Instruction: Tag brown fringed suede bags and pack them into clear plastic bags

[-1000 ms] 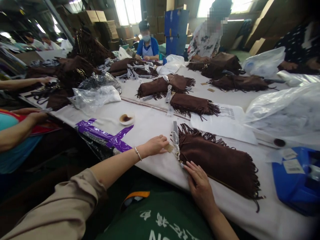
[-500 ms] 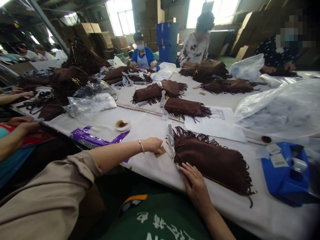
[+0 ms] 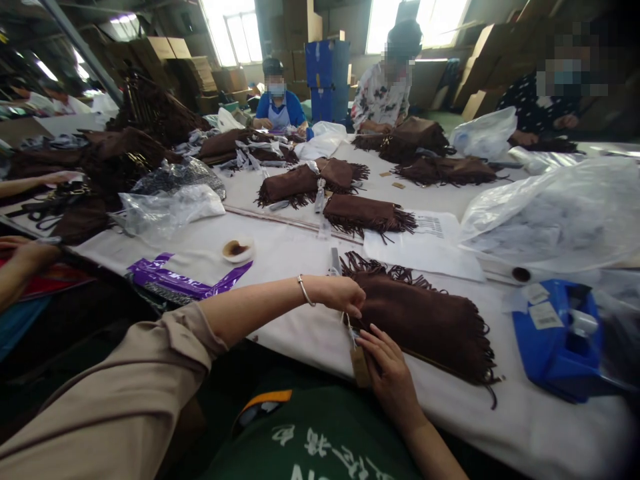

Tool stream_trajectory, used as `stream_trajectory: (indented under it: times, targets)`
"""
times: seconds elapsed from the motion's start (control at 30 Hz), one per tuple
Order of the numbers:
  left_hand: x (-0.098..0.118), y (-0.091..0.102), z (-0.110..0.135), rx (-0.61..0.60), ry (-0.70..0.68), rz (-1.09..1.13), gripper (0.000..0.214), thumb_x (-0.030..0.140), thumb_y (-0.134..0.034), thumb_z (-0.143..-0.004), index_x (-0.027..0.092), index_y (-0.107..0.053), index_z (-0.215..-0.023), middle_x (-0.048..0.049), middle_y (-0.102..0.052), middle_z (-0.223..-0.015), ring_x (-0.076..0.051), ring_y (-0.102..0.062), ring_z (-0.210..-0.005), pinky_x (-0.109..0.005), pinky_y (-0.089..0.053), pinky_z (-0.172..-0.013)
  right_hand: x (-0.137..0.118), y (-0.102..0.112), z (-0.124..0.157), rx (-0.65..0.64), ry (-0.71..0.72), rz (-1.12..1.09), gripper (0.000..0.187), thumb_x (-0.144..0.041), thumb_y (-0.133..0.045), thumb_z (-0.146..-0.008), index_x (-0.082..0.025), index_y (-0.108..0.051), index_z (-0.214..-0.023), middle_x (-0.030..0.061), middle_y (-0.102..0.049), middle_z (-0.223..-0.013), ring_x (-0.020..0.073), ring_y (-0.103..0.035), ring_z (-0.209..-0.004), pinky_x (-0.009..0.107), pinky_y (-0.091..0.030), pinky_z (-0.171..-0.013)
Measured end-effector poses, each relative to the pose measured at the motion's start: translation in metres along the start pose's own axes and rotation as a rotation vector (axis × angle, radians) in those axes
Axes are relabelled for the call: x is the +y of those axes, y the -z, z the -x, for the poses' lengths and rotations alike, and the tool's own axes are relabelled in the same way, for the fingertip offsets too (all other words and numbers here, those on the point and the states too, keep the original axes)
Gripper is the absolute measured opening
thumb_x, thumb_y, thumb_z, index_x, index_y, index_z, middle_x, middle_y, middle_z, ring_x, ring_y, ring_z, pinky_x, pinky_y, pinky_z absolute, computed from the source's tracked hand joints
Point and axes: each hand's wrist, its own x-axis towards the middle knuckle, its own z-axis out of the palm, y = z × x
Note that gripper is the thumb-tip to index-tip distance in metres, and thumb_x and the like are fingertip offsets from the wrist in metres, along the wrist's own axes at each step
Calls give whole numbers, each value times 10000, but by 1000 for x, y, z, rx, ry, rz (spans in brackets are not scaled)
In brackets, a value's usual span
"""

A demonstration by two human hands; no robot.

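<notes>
We find the left hand [image 3: 341, 297] curled narrow over the near left corner of a brown suede fringed bag [image 3: 420, 327], which lies flat on the white-covered desk [image 3: 530, 427] directly in front of the wearer. The right hand [image 3: 393, 377] sits just below that corner, fingers half closed, next to a kraft card tag [image 3: 361, 367] hanging on a thin string [image 3: 347, 327]. We cannot tell whether either hand grips the string.

The tag's face is unreadable. To the right, a blue tape dispenser [image 3: 555, 340] carries white barcode labels [image 3: 545, 315], their text too small to read. Purple printed strapping [image 3: 190, 275] lies left of the bag, its lettering illegible at this angle. The wearer's green garment [image 3: 310, 437] bears white characters, cut off and not legible.

Compared with the earlier frames, the tag no longer lies flat on the desk beside the left hand; it now hangs beside the right hand. The left hand has moved from beside the bag onto its corner.
</notes>
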Motion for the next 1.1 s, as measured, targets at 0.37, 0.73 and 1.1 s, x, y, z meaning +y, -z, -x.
stream_trajectory:
  times: [0.37,0.73,1.1]
  targets:
    - [-42,-21,-28,297,81,-165,111,262,-601,-797,155,-632,-788,-2,-640,-727,-107,-544,-616,-196,-383,-547,2,-2,0,-1,26,24,353,-132,-457,-892,-266,-541,-1208,14,-546,-1301,223,-378,-1305,495,-366,-1063]
    - [-101,16,1,422,75,-441,310,-8,-509,-755,173,-644,-968,-89,-602,-1126,-251,-368,-1278,-392,-299,-1067,2,-1,0,-16,30,41,363,-143,-419,-901,-271,-543,-1218,26,-549,-1300,236,-401,-1294,527,-399,-1045]
    - [-47,5,120,194,400,-342,132,192,-572,-784,158,-627,-899,-96,-657,-844,-232,-615,-811,-314,-475,-736,-2,7,-3,-51,-88,-94,318,-293,-439,-925,-311,-513,-1234,2,-554,-1291,237,-400,-1295,533,-395,-1052]
